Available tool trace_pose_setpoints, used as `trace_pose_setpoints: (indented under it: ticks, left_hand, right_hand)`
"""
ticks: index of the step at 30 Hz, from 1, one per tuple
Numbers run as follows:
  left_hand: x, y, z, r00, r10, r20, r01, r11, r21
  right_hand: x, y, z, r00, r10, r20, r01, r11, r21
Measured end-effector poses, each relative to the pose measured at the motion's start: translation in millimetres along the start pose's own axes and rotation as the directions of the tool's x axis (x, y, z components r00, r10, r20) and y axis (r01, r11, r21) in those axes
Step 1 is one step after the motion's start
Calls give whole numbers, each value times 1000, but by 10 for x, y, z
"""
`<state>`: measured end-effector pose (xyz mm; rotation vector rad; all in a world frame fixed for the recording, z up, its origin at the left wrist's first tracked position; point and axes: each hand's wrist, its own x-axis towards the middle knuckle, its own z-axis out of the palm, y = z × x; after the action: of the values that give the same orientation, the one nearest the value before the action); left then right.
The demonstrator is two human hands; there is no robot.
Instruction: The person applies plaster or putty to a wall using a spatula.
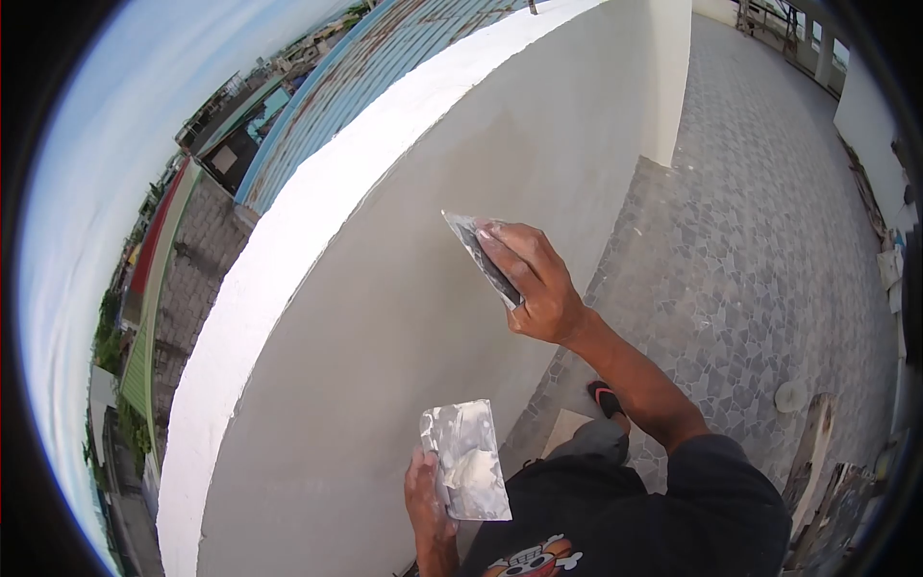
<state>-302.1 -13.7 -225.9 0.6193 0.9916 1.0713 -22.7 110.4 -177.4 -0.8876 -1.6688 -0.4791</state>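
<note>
My right hand (pixel 541 282) is closed on a flat, wide putty knife (pixel 478 252), whose long edge lies close against the grey wall (pixel 385 317). Lower down, my left hand (pixel 426 495) grips a second flat metal plate (pixel 471 466) smeared with white putty, a thicker lump of it near the middle. Whitish residue coats the fingers of both hands. Around the right hand's blade the wall has a darker, damp-looking patch (pixel 471 279).
The wall's top (pixel 317 173) is painted white. Beyond it are a blue corrugated roof (pixel 356 82) and other buildings. Stone-patterned floor (pixel 740 240) stretches to the right. My sandalled foot (pixel 606 397) stands near the wall base; wooden planks (pixel 817 452) lie at lower right.
</note>
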Motion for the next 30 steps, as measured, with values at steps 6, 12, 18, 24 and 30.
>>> trace_pose_setpoints:
  ticks: [6, 12, 18, 24, 30]
  left_hand:
    - [-6, -39, 13, 1000, 26, -18, -27, 999, -23]
    - [-26, -27, -19, 1000, 8, -27, -8, 1000, -7]
    - [11, -62, -81, 997, 1, -77, 0, 1000, 7]
    - [8, 7, -47, 1000, 2, -7, -2, 1000, 8]
    - [-10, -40, -33, 998, 10, -62, -11, 1000, -2]
  right_hand:
    - [252, 788, -46, 758, 637, -139, -641, 768, 24]
    - [211, 548, 218, 905, 389, -169, -408, 909, -92]
    - [-34, -20, 352, 994, 101, -41, -105, 987, -126]
    - [-281, -87, 91, 997, 12, 73, -18, 997, 79]
    - [-384, 674, -158, 682, 728, -78, -723, 686, 84]
